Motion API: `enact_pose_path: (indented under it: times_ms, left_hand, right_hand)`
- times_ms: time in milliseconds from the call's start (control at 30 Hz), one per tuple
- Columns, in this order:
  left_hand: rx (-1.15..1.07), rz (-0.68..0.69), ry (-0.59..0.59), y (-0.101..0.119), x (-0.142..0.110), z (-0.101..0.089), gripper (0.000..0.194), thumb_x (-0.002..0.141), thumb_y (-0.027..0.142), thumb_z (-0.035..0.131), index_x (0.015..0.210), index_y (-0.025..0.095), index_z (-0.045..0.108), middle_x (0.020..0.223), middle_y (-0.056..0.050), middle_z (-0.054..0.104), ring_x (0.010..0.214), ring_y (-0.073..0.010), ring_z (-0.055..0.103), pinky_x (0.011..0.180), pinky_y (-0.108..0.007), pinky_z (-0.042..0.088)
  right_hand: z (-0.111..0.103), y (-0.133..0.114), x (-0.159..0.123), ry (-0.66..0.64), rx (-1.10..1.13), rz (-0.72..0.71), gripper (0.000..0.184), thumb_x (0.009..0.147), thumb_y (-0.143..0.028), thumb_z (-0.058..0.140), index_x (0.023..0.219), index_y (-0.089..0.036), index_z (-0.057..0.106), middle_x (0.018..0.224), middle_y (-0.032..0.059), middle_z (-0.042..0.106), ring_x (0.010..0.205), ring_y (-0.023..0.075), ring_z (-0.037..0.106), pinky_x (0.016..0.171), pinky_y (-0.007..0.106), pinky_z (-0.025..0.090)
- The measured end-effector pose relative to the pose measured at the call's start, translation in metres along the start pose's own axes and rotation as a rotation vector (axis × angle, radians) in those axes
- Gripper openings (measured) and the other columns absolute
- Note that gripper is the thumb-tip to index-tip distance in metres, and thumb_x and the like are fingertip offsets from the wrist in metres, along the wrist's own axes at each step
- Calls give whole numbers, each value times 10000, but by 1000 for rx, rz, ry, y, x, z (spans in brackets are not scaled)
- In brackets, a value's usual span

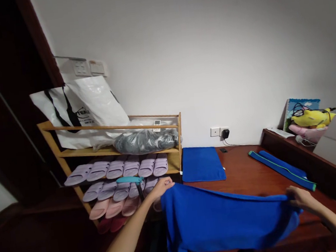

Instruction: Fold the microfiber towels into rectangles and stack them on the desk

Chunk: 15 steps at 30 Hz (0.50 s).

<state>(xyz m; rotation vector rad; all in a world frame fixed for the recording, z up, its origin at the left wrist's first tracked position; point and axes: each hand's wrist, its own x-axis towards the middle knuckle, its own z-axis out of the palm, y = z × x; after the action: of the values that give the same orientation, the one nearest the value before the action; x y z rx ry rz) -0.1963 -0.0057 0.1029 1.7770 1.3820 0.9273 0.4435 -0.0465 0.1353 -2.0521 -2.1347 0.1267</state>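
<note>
A blue cloth (227, 216), perhaps a towel, is stretched between my two hands over the front of the wooden desk. My left hand (164, 186) pinches its upper left corner, and the fabric hangs in folds below. At the upper right corner, my right hand (300, 198) grips the edge with closed fingers. Behind the held cloth, a folded blue cloth (203, 164) lies flat at the desk's back left. Two narrow blue folded strips (282, 169), one with green edging, rest on the desk at the right.
A wooden rack (116, 128) stands at the left with several rows of slippers (115, 168) and a white bag (87, 111) on top. A black plug (225, 134) sits in the wall socket. On the raised right ledge lies a yellow plush toy (312, 118). The desk (239, 164) is reddish wood.
</note>
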Motion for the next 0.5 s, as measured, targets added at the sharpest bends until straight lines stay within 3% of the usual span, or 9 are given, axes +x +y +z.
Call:
enact_pose_path:
  times_ms: [133,267,400,500]
  left_hand:
    - [12,16,0,6,-2,-5,384,714,572,569,691,190,538,599,52,487,603,-126,439,579,-237,326]
    - [25,29,-30,10,-3,-10,398,695,581,597,685,186,551,637,38,534,633,-134,477,612,-246,367]
    - [52,43,-50,15,-2,-11,331,695,511,621,699,182,589,673,26,575,688,-149,516,682,-265,399]
    - [77,40,-65,19,0,-8,279,684,459,635,717,182,625,699,14,602,715,-160,534,709,-276,408]
  right_hand:
    - [0,14,9,-19,-44,-8,77,633,-313,544,647,-240,526,740,12,663,757,216,620,666,283,381]
    - [2,27,20,42,-12,5,161,705,-411,502,670,-253,503,703,12,665,711,218,623,655,294,393]
    - [1,33,28,120,9,109,220,716,-485,475,683,-272,516,696,13,670,708,249,636,638,325,424]
    - [4,40,32,53,52,205,246,731,-474,452,640,-270,555,643,40,654,663,263,641,600,351,440]
